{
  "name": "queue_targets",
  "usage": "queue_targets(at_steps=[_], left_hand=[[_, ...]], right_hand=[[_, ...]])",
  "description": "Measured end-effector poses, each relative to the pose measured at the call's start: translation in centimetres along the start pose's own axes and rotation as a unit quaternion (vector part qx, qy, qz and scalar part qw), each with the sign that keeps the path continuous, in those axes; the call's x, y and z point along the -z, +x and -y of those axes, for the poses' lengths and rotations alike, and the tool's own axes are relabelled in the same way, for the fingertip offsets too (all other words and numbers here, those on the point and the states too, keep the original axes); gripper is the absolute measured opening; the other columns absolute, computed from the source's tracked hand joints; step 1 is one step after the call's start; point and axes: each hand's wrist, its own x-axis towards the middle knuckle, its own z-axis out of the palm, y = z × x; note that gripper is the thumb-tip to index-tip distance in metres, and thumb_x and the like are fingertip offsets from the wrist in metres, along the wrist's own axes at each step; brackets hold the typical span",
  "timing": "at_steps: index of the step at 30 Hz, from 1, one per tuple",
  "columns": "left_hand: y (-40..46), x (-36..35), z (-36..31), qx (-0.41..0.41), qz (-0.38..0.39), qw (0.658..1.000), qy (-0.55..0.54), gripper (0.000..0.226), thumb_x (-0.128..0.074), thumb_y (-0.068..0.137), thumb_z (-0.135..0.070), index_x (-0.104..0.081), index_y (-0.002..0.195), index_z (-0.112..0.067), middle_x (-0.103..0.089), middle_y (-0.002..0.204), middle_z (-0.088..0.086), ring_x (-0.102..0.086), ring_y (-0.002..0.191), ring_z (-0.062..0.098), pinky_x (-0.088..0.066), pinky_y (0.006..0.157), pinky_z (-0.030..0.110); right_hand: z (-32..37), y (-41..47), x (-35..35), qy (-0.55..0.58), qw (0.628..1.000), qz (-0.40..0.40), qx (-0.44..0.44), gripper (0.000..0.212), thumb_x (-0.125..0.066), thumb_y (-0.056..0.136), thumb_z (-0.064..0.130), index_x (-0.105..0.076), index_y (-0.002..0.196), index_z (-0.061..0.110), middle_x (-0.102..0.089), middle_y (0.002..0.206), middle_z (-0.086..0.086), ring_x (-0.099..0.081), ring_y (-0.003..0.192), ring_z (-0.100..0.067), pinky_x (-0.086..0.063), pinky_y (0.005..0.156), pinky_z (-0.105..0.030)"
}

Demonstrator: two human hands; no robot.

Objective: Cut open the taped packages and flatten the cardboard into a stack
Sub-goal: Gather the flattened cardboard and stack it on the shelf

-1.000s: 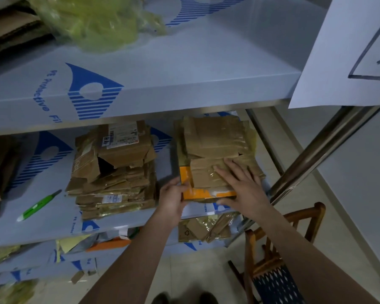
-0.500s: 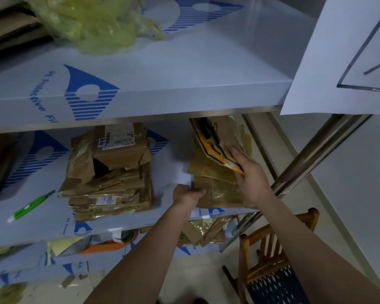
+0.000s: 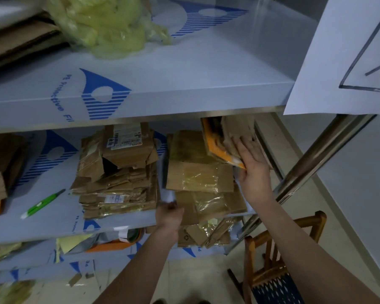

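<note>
The right hand holds a bundle of flattened cardboard tilted up, fingers spread flat on it. The left hand pinches a white sheet beside the taped cardboard stack lying between both hands.

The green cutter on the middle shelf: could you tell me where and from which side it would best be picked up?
Judging from this view, take the green cutter around the middle of its slim body, coming from above and the shelf's front edge. It lies flat and diagonal on the middle shelf, apart from the left cardboard stack, so both long sides are free for a pinch. Its blade end cannot be told.
</note>
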Motion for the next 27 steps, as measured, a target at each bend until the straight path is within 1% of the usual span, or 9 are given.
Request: queue_targets(at_steps=[2,5,8,12,14,18,23,25,27], left_hand=[[-1.0,0.4,-0.2,-0.004,0.008,0.999,-0.038,0.03,-0.064,0.085,0.01,-0.056,0.069,-0.014,-0.065,0.081,0.008,-0.064,0.104,0.036,-0.051,0.095,0.055],[-2.0,0.7,-0.6,-0.015,0.063,0.994,-0.084,0.035,-0.056,0.088,0.015,-0.062,0.082,-0.019,-0.065,0.087,0.002,-0.064,0.092,0.029,-0.055,0.086,0.046],[-2.2,1.1,-1.1,-0.022,0.091,0.989,-0.116,0.041,-0.052,0.09,0.017,-0.06,0.097,-0.022,-0.065,0.09,-0.001,-0.062,0.09,0.023,-0.054,0.075,0.035],[-2.1,1.7,-1.3,-0.019,0.121,0.983,-0.136,0.041,-0.053,0.09,0.016,-0.064,0.102,-0.022,-0.069,0.101,0.006,-0.064,0.101,0.028,-0.055,0.07,0.035],[-2.1,2.0,-1.2,-0.02,0.142,0.978,-0.15,0.04,-0.052,0.091,0.015,-0.065,0.104,-0.02,-0.069,0.108,0.009,-0.064,0.106,0.03,-0.055,0.07,0.034],[-2.2,2.3,-1.0,-0.013,0.169,0.972,-0.162,0.044,-0.046,0.094,0.013,-0.064,0.113,-0.022,-0.068,0.112,0.006,-0.063,0.108,0.028,-0.053,0.068,0.032],[-1.1,2.8,-1.5,-0.004,0.146,0.981,-0.124,0.052,-0.04,0.099,0.006,-0.056,0.136,-0.026,-0.067,0.122,0.003,-0.062,0.114,0.025,-0.046,0.103,0.047],[-0.8,2.6,-1.9,0.009,0.153,0.978,-0.141,0.047,-0.039,0.101,0.001,-0.057,0.135,-0.026,-0.069,0.117,0.003,-0.063,0.11,0.023,-0.05,0.098,0.043],[-1.0,2.4,-2.6,0.042,0.17,0.963,-0.203,0.033,-0.042,0.104,-0.016,-0.059,0.13,-0.025,-0.07,0.116,0.007,-0.064,0.107,0.024,-0.053,0.085,0.04]], right_hand=[[1.0,-0.6,-1.0,-0.056,0.994,0.09,-0.011,0.093,-0.058,0.083,-0.013,-0.026,0.153,0.038,-0.034,0.158,-0.001,-0.026,0.147,-0.028,-0.035,0.11,-0.06],[2.4,-1.1,-2.2,-0.164,0.955,0.243,-0.038,0.083,-0.051,0.094,0.001,-0.014,0.154,0.046,-0.018,0.163,0.006,-0.014,0.15,-0.022,-0.026,0.116,-0.052],[3.2,-1.0,-3.2,-0.175,0.953,0.242,-0.056,0.077,-0.058,0.096,0.024,-0.011,0.154,0.046,-0.018,0.162,0.007,-0.017,0.148,-0.022,-0.028,0.112,-0.051],[3.5,-0.3,-4.6,-0.207,0.936,0.282,-0.036,0.089,-0.065,0.081,0.061,-0.017,0.153,0.04,-0.024,0.155,0.002,-0.024,0.142,-0.028,-0.035,0.109,-0.053],[3.6,-0.3,-5.1,-0.234,0.923,0.306,-0.015,0.089,-0.067,0.083,0.057,-0.017,0.154,0.036,-0.025,0.154,-0.006,-0.027,0.14,-0.034,-0.035,0.109,-0.055],[3.4,-0.3,-4.4,-0.242,0.911,0.334,0.007,0.083,-0.06,0.088,0.022,-0.012,0.155,0.029,-0.019,0.154,-0.016,-0.026,0.14,-0.044,-0.034,0.11,-0.058],[1.6,1.2,0.4,-0.131,0.965,0.228,-0.013,0.083,-0.054,0.094,0.008,-0.006,0.158,0.03,-0.019,0.161,-0.012,-0.032,0.142,-0.037,-0.039,0.11,-0.05],[1.2,0.7,1.9,-0.14,0.965,0.224,0.007,0.084,-0.055,0.094,0.004,-0.006,0.157,0.029,-0.018,0.163,-0.012,-0.026,0.146,-0.035,-0.034,0.115,-0.05],[1.3,-1.4,1.7,-0.184,0.932,0.308,0.043,0.09,-0.054,0.092,-0.001,-0.003,0.157,0.034,-0.01,0.164,-0.009,-0.013,0.151,-0.033,-0.024,0.12,-0.051]])
